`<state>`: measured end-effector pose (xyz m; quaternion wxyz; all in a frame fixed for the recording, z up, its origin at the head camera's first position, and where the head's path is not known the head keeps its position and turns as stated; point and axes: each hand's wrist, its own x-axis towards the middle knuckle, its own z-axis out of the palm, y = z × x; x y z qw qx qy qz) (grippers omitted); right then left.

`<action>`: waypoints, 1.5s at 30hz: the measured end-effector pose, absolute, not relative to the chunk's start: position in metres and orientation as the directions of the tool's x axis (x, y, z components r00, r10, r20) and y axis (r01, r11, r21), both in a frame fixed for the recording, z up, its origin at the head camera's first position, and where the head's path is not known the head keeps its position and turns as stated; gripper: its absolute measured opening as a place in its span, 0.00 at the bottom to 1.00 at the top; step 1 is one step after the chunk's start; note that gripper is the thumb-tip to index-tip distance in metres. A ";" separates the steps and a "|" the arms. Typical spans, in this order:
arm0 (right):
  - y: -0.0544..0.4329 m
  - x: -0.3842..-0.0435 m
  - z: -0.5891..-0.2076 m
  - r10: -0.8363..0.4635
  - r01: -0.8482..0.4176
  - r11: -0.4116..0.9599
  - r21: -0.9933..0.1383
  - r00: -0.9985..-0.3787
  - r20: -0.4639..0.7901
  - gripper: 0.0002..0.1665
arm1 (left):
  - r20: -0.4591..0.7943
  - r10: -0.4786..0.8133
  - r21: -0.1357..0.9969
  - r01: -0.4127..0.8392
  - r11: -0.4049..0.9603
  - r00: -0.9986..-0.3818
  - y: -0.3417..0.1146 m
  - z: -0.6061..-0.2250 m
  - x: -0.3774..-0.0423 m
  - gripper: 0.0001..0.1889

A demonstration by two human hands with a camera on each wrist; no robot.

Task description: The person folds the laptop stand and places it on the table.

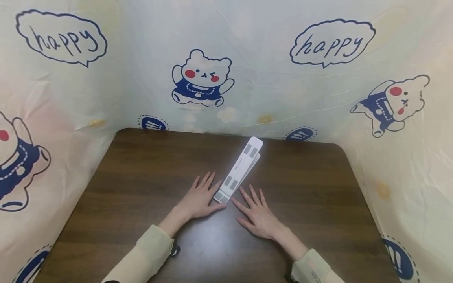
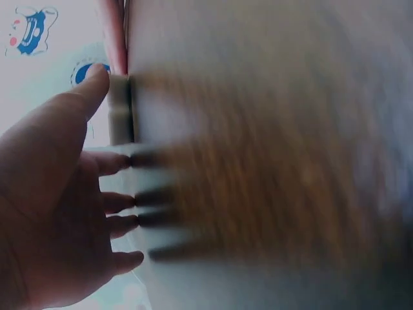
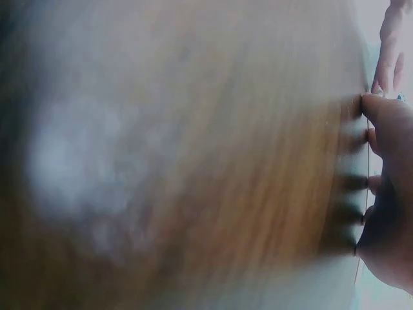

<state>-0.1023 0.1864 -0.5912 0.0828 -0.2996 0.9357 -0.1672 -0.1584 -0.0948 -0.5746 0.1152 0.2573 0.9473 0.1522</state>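
Observation:
A white folding laptop stand (image 1: 238, 169) with grey pads lies slantwise on the brown table, folded into a narrow bar whose two layers spread slightly apart. To the left of its near end, my left hand (image 1: 199, 199) rests with fingers spread, thumb and forefinger right at the stand's edge. My right hand (image 1: 260, 218) lies to the right of that end, fingers straight and spread, forefinger tip close to the corner. Seen from the left wrist, the end of the stand (image 2: 120, 110) shows between thumb and fingers. The right wrist view has the right hand (image 3: 390, 181) with fingertips at the tabletop.
The dark wooden table (image 1: 304, 184) has rounded far corners. A pale curtain (image 1: 262, 78) printed with bears and lettering hangs close behind and along both sides of it. Light sleeves (image 1: 148, 251) cover both forearms.

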 end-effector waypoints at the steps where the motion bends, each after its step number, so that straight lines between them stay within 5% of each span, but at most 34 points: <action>1: 0.187 -0.102 -0.591 -0.588 -0.530 0.766 -0.363 -0.807 -0.063 0.39 | -0.137 0.520 0.340 0.453 0.824 -0.843 -0.093 -0.575 -0.158 0.50; 35: 0.214 -0.124 -0.593 -0.570 -0.507 0.765 -0.397 -0.820 -0.051 0.45 | -0.142 0.462 0.287 0.410 0.865 -0.875 -0.097 -0.570 -0.153 0.40; 45: 0.234 -0.135 -0.594 -0.491 -0.463 0.797 -0.387 -0.871 0.031 0.47 | -0.080 0.500 0.383 0.436 0.814 -0.862 -0.111 -0.579 -0.159 0.39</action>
